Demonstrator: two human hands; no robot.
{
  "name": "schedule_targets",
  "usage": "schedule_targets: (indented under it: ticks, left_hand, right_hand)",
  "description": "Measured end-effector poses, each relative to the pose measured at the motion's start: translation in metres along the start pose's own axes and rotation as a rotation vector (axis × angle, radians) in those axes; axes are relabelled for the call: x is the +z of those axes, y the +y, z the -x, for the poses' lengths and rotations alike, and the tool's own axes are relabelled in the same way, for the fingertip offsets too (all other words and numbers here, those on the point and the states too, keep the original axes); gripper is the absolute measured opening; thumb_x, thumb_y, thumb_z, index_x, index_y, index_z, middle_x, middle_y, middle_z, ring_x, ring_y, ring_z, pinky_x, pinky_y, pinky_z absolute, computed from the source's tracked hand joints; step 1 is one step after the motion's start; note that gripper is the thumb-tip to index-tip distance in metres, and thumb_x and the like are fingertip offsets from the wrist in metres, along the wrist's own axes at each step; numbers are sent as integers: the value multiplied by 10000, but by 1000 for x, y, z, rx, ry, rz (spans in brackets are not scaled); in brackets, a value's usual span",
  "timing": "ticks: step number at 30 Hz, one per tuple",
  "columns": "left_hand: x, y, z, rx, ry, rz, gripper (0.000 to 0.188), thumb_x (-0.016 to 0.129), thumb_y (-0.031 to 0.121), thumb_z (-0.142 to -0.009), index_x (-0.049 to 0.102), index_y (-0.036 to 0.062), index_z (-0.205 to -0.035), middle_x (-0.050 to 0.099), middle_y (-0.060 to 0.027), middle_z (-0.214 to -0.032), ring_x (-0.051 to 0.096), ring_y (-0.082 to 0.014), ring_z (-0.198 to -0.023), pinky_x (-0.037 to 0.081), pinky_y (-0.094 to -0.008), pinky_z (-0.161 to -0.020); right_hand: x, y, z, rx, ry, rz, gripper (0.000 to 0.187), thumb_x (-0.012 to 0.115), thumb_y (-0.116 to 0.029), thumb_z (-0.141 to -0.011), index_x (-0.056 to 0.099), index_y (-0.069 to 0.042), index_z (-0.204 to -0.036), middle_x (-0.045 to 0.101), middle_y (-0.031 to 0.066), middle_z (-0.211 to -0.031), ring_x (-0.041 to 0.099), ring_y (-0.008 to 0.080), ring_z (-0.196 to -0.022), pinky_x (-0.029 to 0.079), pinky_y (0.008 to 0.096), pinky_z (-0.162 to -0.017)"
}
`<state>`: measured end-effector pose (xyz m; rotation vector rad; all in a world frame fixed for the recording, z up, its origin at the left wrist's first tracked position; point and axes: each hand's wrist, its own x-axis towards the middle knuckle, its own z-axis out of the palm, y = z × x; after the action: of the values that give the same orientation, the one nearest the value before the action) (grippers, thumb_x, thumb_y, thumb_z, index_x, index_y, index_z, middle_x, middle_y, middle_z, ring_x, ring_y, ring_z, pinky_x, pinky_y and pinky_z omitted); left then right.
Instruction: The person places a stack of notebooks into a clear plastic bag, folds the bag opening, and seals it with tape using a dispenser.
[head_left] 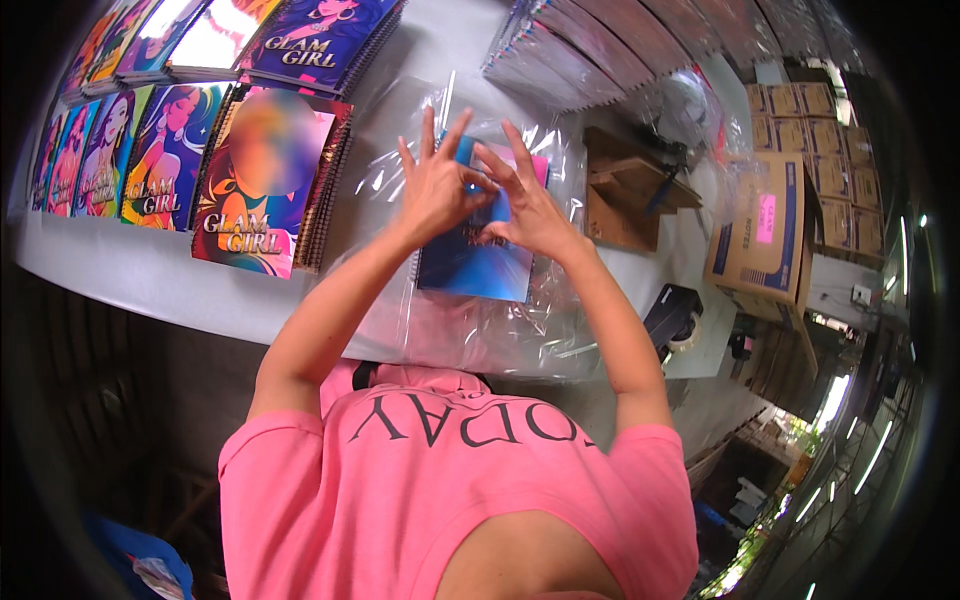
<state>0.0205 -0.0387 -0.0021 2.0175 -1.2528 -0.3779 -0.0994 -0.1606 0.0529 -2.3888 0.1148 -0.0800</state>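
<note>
— Since the blue spiral notebook [477,268] lies flat on the table [150,277], are the left hand [440,192] and right hand [530,208] free?
— Mostly fanned, perhaps because the table supports it; whether they pinch clear film [445,325], I can't tell

A pale grey-white table [125,258] stretches across the upper left and middle of the frame, its front edge bowed by the lens. Below it at left the space falls into deep shadow — a dark slatted shape [100,385] is barely readable there. At upper right stand stacked brown cartons [815,135]. White strip lights [873,458] slant down the far right, and greenery [740,578] shows in brightness at lower right — its details blurred.
</note>
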Motion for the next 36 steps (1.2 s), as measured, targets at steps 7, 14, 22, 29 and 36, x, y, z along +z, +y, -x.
schedule_targets:
  ticks: [7,14,22,29,36]
  left_hand:
    - [-26,9,-14,-147,-197,-150,329,764,432,-650,720,391,-973,64,-68,-1566,-143,-457,-1387,7,-779,-965]
    - [-32,16,-5,-191,-228,-116,527,815,418,-568,676,412,-1076,36,-136,-1559,-143,-474,-1380,-5,-779,-962]
    - [-27,2,12,-194,-279,-65,827,871,487,-461,559,462,-1227,-77,-160,-1550,-140,-491,-1373,58,-775,-965]
    - [-23,-20,11,89,-171,-212,849,824,562,-508,507,451,-1288,-33,-326,-1495,138,-482,-1378,211,-474,-1096]
    - [-32,-12,5,84,-294,-33,818,874,314,-559,527,314,-1300,318,-175,-1466,180,-376,-1393,256,-448,-1125]
  right_hand:
    - [16,-38,51,267,210,147,851,793,-176,-689,350,-204,-1415,49,171,-1536,446,380,-1246,438,431,-979]
    - [76,-108,134,571,312,236,387,596,-109,-851,541,-70,-1232,560,159,-1165,617,312,-841,503,383,-735]
    - [74,-144,145,268,-25,-399,231,618,-96,-839,642,-66,-1067,667,118,-919,637,256,-893,503,342,-801]
    - [-10,-21,329,982,1284,386,455,699,-310,-820,575,-73,-1188,627,86,-991,588,177,-746,477,303,-715]
    - [-59,20,402,1591,1243,-296,466,646,-513,-822,615,-123,-1074,554,-8,-937,397,61,-673,280,193,-455]
